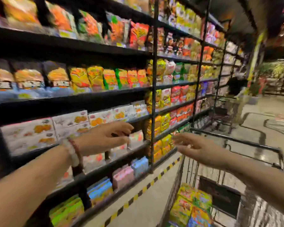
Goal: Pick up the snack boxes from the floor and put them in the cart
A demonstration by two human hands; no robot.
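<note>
The view is blurred by motion. My left hand (105, 138) reaches out in front of the shelf, fingers loosely bent, close to a white and pink box (135, 139) on a lower shelf; I cannot tell whether it touches the box. To the right, my right hand (195, 149) is stretched forward with straight fingers and holds nothing, above the wire cart (252, 145). Yellow and green snack boxes (190, 207) lie in the cart's basket at the bottom of the frame.
A tall black shelf unit (153, 99) full of snack bags and boxes fills the left side. A yellow and black striped line (146, 187) runs along the floor at its base. A second cart (223, 112) stands farther down the aisle, with produce displays beyond it.
</note>
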